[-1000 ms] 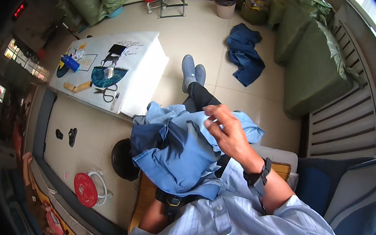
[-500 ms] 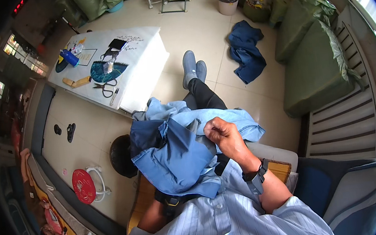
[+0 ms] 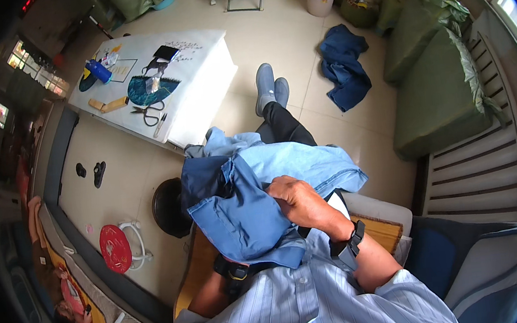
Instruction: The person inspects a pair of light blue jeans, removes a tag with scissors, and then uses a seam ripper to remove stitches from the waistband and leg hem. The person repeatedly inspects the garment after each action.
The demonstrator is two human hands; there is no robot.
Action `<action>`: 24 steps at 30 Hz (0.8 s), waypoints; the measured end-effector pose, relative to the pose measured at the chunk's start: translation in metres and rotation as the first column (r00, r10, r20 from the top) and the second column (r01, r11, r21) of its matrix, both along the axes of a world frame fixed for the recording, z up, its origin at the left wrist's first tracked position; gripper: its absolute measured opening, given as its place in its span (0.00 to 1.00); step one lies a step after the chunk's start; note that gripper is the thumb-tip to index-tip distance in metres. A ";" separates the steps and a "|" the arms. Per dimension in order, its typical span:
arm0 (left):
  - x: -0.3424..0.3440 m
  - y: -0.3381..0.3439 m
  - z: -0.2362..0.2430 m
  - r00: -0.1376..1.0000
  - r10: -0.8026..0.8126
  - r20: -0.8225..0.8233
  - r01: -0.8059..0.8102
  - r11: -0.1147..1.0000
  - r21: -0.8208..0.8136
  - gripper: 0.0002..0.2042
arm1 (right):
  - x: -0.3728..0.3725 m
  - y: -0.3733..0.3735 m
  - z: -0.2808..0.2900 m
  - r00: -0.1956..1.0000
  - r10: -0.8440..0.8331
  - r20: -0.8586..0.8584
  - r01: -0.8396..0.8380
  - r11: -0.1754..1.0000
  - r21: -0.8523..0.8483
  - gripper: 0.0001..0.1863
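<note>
A bundle of dark and pale blue denim garments lies across my lap, with the pale part spread toward my knees. My right hand, a dark watch at its wrist, has its fingers curled on the edge of the darker blue cloth. My left forearm comes up from the lower left, and my left hand is hidden beneath the garments, so I cannot see its fingers. My crossed legs in dark trousers end in grey-blue slip-on shoes.
White table with scissors and blue bottle; black bin; red stool; sandals; dark denim on the floor; green covered bundles; radiator; reclining person at left.
My right hand has moved down and left from above the pale cloth, its loosely raised fingers now closed on the darker cloth. The view has shifted slightly, moving the room's contents upward in the picture.
</note>
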State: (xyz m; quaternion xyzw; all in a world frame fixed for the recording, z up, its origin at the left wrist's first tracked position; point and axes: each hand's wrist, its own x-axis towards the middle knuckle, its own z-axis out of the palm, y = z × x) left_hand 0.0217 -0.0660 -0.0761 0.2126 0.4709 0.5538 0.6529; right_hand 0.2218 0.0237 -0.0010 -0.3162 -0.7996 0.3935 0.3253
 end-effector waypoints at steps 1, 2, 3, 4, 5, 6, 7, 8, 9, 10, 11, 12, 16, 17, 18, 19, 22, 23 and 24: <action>0.000 0.000 -0.001 1.000 -0.003 0.000 0.003 1.000 -0.004 0.15 | -0.001 -0.006 0.007 0.996 -0.089 -0.005 0.089 0.996 -0.031 0.11; 0.001 -0.001 -0.002 1.000 -0.009 0.000 0.009 1.000 -0.010 0.15 | -0.001 -0.016 0.017 0.984 -0.178 -0.007 0.177 0.982 -0.062 0.11; 0.002 -0.001 -0.003 1.000 -0.025 0.000 0.025 1.000 -0.016 0.15 | 0.001 -0.025 0.027 0.964 -0.267 -0.004 0.266 0.960 -0.090 0.11; 0.002 0.000 -0.004 0.999 -0.047 -0.003 0.047 0.999 -0.023 0.15 | 0.005 -0.034 0.033 0.946 -0.323 0.008 0.323 0.945 -0.053 0.12; 0.002 0.001 -0.005 0.998 -0.068 -0.003 0.068 0.997 -0.031 0.15 | 0.006 -0.041 0.046 0.976 -0.218 0.004 0.218 0.976 -0.002 0.15; 0.003 0.000 -0.006 0.996 -0.091 -0.003 0.091 0.995 -0.040 0.15 | 0.006 -0.049 0.067 0.993 -0.117 0.007 0.116 0.992 0.049 0.18; 0.003 -0.003 -0.008 0.994 -0.107 0.002 0.107 0.993 -0.057 0.15 | 0.005 -0.057 0.078 1.000 -0.016 0.014 0.015 0.996 0.092 0.21; 0.002 -0.004 -0.008 0.993 -0.119 0.006 0.120 0.990 -0.070 0.14 | -0.001 -0.064 0.081 0.995 0.031 0.100 -0.042 0.992 0.118 0.26; 0.003 -0.004 -0.009 0.992 -0.124 0.017 0.125 0.989 -0.081 0.14 | -0.011 -0.069 0.082 0.979 0.072 0.190 -0.101 0.984 0.146 0.30; 0.004 -0.003 -0.010 0.991 -0.132 0.025 0.134 0.987 -0.090 0.14 | -0.018 -0.071 0.072 0.980 0.046 0.196 -0.082 0.980 0.179 0.25; 0.006 -0.001 -0.011 0.991 -0.128 0.035 0.130 0.987 -0.096 0.14 | -0.017 -0.070 0.064 0.972 0.018 0.234 -0.053 0.988 0.146 0.22; 0.006 0.004 -0.009 0.993 -0.114 0.033 0.117 0.988 -0.098 0.14 | -0.013 -0.067 0.056 0.965 0.001 0.261 -0.033 0.992 0.119 0.19; -0.005 0.018 0.028 0.939 -0.301 0.165 0.311 0.950 -0.036 0.11 | 0.021 -0.039 0.019 0.980 -0.189 0.056 0.197 0.948 -0.249 0.08; -0.008 0.017 0.040 0.913 -0.359 0.193 0.376 0.925 -0.056 0.09 | 0.032 -0.029 0.005 0.953 -0.304 -0.008 0.271 0.861 -0.430 0.07; -0.008 0.015 0.055 0.930 -0.324 0.173 0.328 0.945 0.009 0.07 | 0.039 -0.020 0.001 0.925 -0.362 -0.110 0.253 0.808 -0.532 0.04; -0.010 0.015 0.069 0.947 -0.308 0.092 0.312 0.949 -0.036 0.03 | 0.048 -0.016 -0.001 0.890 -0.436 -0.133 0.247 0.706 -0.664 0.04; -0.026 0.012 0.097 0.958 -0.203 0.203 0.213 0.977 -0.029 0.03 | 0.073 -0.007 -0.028 0.840 -0.513 -0.176 0.219 0.617 -0.756 0.05; -0.026 0.011 0.098 0.956 -0.202 0.214 0.211 0.977 -0.022 0.03 | 0.077 -0.007 -0.038 0.814 -0.541 -0.211 0.184 0.586 -0.790 0.05; -0.027 0.011 0.099 0.954 -0.200 0.223 0.209 0.978 -0.017 0.03 | 0.079 -0.007 -0.047 0.785 -0.568 -0.246 0.143 0.554 -0.820 0.05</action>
